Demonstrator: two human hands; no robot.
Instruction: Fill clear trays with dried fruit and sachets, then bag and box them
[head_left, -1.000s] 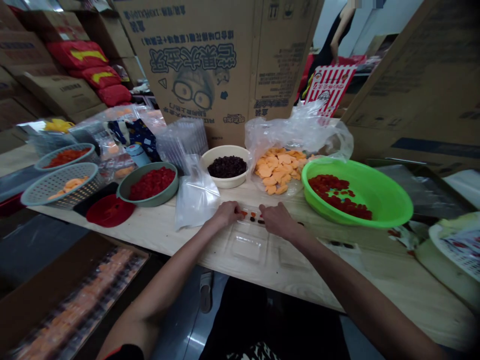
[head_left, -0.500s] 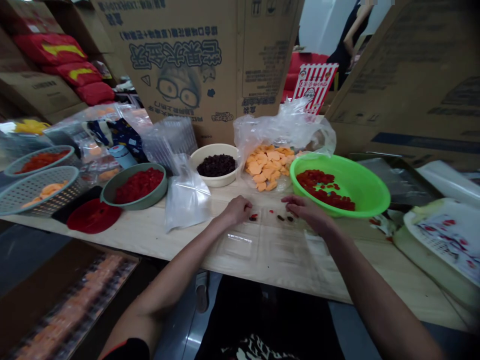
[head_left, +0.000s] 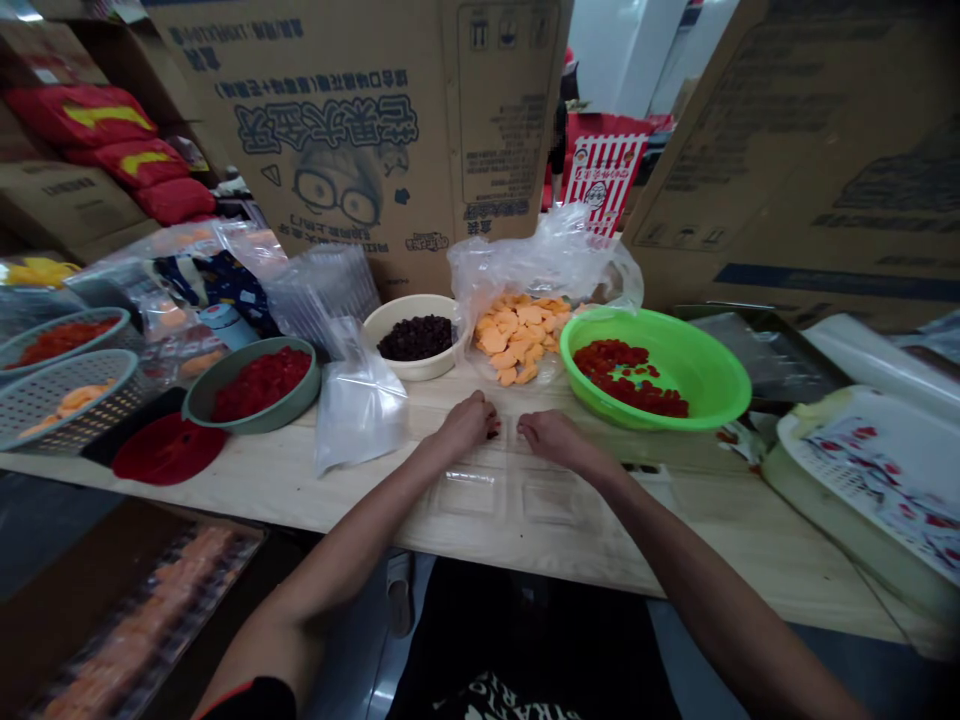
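My left hand [head_left: 469,425] and my right hand [head_left: 559,437] rest close together on the top edge of a clear plastic compartment tray [head_left: 510,495]. A small dark piece [head_left: 493,433] shows at my left fingertips, and the hands hide whatever else lies there. Behind them stand a cream bowl of dark raisins [head_left: 415,340], orange slices in a clear bag [head_left: 517,335], and a green basin of red pieces [head_left: 652,375]. A grey-green bowl of red pieces [head_left: 255,385] and a flat clear bag [head_left: 358,400] sit to the left.
The light wooden table [head_left: 225,480] carries it all. Grey perforated baskets [head_left: 71,400] and a red lid [head_left: 169,447] lie at left, a patterned white basket [head_left: 870,470] at right. Tall cardboard boxes [head_left: 352,130] stand behind, and a carton of packed orange pieces [head_left: 142,600] sits below left.
My hands have moved closer together over the tray's top edge, covering most of the small pieces that showed between them. The whole scene has shifted left in view.
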